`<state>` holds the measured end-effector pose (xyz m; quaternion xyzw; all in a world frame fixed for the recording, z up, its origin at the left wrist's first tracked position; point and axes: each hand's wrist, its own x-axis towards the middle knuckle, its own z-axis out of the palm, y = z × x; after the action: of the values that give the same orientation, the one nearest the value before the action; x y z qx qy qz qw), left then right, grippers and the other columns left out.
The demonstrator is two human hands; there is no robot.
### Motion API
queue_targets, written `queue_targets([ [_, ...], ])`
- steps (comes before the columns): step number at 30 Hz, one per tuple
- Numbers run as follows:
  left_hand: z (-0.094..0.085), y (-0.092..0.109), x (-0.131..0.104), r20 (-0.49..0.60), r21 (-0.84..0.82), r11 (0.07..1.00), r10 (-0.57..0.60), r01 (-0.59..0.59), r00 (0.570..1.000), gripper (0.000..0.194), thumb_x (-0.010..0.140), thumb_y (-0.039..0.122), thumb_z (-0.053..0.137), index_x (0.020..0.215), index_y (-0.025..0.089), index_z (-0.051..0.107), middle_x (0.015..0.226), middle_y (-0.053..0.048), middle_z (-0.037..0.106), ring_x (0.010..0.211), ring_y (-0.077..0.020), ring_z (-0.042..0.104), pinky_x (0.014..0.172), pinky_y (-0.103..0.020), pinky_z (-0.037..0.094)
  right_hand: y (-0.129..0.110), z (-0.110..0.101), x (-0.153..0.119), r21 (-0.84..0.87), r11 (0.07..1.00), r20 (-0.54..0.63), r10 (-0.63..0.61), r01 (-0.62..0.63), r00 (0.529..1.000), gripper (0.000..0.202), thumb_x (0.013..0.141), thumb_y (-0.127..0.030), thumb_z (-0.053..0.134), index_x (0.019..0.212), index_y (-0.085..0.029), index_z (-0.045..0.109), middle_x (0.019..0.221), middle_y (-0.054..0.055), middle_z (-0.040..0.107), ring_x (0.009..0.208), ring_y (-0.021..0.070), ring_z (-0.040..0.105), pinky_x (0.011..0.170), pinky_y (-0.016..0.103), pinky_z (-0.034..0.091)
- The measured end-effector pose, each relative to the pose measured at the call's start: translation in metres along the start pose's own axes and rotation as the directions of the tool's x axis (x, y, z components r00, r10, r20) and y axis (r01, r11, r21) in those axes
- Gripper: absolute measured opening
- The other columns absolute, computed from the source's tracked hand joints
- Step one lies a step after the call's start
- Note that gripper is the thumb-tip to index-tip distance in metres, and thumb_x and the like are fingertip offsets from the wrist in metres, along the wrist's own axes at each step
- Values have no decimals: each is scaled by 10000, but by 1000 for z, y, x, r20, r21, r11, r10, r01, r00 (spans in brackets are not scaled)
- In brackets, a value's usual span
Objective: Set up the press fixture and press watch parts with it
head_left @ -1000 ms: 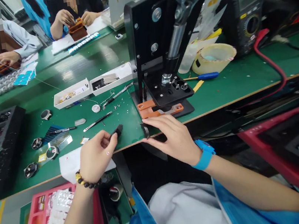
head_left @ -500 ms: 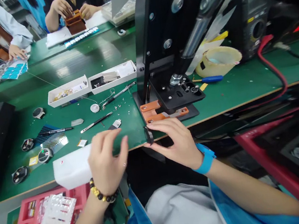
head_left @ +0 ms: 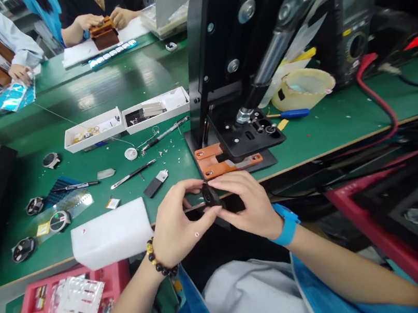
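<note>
The left hand [head_left: 175, 224] and right hand [head_left: 246, 206] are meeting, fingertips curling inward and pinching together. Both bare forearms are angling up from below, wrists slightly bent.

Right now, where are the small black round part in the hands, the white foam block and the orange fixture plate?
small black round part [head_left: 210, 196], head view, its dark face.
white foam block [head_left: 112, 233], head view, top surface.
orange fixture plate [head_left: 209, 159], head view, left orange end.
</note>
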<state>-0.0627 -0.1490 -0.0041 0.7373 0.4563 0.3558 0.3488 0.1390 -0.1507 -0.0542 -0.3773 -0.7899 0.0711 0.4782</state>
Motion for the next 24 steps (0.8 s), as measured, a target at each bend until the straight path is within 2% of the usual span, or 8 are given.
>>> queue_targets([
  [4, 11, -3, -2, -102, 36, 986, 168, -166, 980, 421, 890, 177, 797, 1255, 225, 594, 1267, -67, 704, 1151, -200, 676, 952, -326, 569, 2, -3, -3, 3, 1000, -2, -24, 25, 1000, 514, 913, -184, 736, 1391, -247, 558, 1254, 92, 704, 1190, 240, 667, 984, 441, 589],
  [8, 15, -8, 0, -130, 129, 944, 319, -303, 939, 388, 918, 101, 749, 1249, 218, 582, 1302, -85, 705, 1219, -196, 662, 1068, -351, 529, 4, -5, -6, 22, 1000, 21, -15, 15, 1000, 546, 912, -156, 737, 1416, -238, 542, 1303, 99, 694, 1236, 234, 657, 1016, 442, 584],
  [15, 12, -12, -2, -132, 108, 951, 303, -290, 944, 413, 914, 77, 750, 1268, 203, 576, 1302, -90, 691, 1239, -173, 646, 1087, -316, 515, 5, -8, -6, 38, 999, 28, -29, 28, 999, 431, 914, -168, 763, 1312, -205, 601, 1283, 87, 715, 1233, 199, 664, 997, 380, 583],
  [24, 10, -10, -5, -130, 181, 936, 327, -301, 936, 376, 912, 84, 743, 1240, 192, 597, 1239, -104, 673, 1185, -188, 651, 1040, -336, 559, 8, -10, -7, 111, 992, 22, -71, 68, 997, 414, 899, -156, 769, 1278, -233, 620, 1264, 60, 734, 1220, 197, 676, 978, 385, 604],
])
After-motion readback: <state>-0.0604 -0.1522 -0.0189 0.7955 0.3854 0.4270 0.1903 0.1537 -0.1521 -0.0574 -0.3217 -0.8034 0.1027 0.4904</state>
